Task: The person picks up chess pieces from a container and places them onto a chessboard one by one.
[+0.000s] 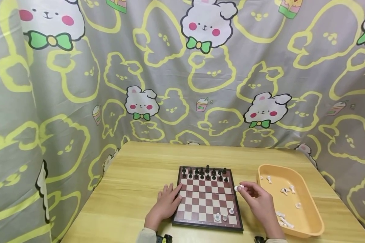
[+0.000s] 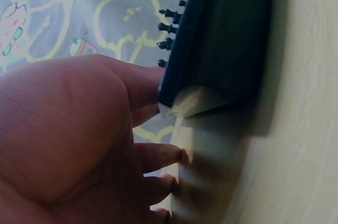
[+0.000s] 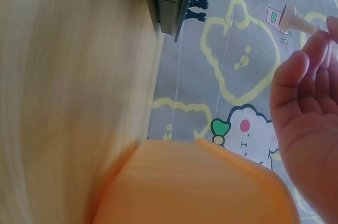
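Observation:
A chessboard point(image 1: 197, 198) with dark red and white squares lies on the table, two rows of black chess pieces point(image 1: 202, 176) standing along its far side. Three white pieces point(image 1: 217, 217) are near its close right corner. My left hand point(image 1: 165, 203) rests at the board's left edge, fingers spread; in the left wrist view the thumb meets the board's side and other fingertips reach the tabletop. Between thumb and fingertips, my right hand point(image 1: 260, 204) pinches a white chess piece point(image 3: 293, 20), held just off the board's right edge with its round base pointing toward the board.
An orange-yellow tray point(image 1: 311, 202) stands right of the board, beside the right forearm, with several white pieces point(image 1: 284, 219) lying scattered inside. The wooden table point(image 1: 134, 168) reaches back to a grey cartoon-print curtain point(image 1: 170, 77), which also hangs on both sides.

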Available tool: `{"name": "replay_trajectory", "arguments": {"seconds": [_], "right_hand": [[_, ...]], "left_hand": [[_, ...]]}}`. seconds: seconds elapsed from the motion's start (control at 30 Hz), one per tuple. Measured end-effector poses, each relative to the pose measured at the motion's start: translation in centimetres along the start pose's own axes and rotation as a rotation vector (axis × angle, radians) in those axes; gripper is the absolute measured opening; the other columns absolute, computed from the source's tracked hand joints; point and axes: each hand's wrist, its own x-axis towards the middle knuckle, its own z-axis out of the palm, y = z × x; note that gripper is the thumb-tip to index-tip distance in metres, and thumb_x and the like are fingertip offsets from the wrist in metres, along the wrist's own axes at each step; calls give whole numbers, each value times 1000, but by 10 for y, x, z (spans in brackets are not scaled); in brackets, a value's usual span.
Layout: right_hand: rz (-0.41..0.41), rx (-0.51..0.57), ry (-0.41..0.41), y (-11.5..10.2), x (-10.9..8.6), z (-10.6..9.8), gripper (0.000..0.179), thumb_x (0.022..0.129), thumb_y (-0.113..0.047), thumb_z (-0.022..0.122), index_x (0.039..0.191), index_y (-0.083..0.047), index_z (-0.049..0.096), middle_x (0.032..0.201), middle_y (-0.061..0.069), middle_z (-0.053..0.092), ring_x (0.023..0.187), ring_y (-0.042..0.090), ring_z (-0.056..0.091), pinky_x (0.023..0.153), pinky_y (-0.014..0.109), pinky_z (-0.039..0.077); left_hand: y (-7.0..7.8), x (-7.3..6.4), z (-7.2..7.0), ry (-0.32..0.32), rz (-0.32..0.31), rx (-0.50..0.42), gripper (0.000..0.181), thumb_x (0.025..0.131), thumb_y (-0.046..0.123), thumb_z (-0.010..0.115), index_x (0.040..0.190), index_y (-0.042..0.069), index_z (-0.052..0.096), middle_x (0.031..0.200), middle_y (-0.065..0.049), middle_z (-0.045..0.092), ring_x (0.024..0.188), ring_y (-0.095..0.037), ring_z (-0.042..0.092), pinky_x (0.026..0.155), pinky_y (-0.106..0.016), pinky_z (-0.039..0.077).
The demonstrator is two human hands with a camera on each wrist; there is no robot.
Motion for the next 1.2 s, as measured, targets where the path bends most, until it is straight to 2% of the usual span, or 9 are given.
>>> {"name": "replay_trajectory", "arguments": {"seconds": [0.2,0.47,0.83,1.2], "right_hand": [[-8,17,5,1,1,-1,13,88,-7,82,100,-7,78,84,-2,71,72,5,64,67,13,53],[-1,-17,-6,1,2,-2,13,88,-8,82,100,-8,77,84,-3,70,72,4,63,66,14,53],[5,-5,4,2,-3,0,12,88,-7,82,100,-8,77,83,-3,69,72,3,63,66,13,53],[-1,-22,-3,4,-2,0,13,87,-6,82,99,-7,77,83,-3,70,72,3,63,67,13,53]], "left_hand": [[1,0,1,2,-8,2,51,108,23,49,155,6,46,158,-41,28,148,-64,12,115,-78,3],[2,-2,-2,-10,-22,12,51,108,26,51,156,9,47,158,-40,28,148,-63,13,115,-79,3],[5,-3,-1,1,-11,-10,50,107,20,49,154,3,48,156,-43,28,147,-65,12,114,-79,2],[6,-2,-3,-15,-32,10,51,107,25,51,156,8,47,158,-40,28,149,-62,12,116,-78,3]]}}
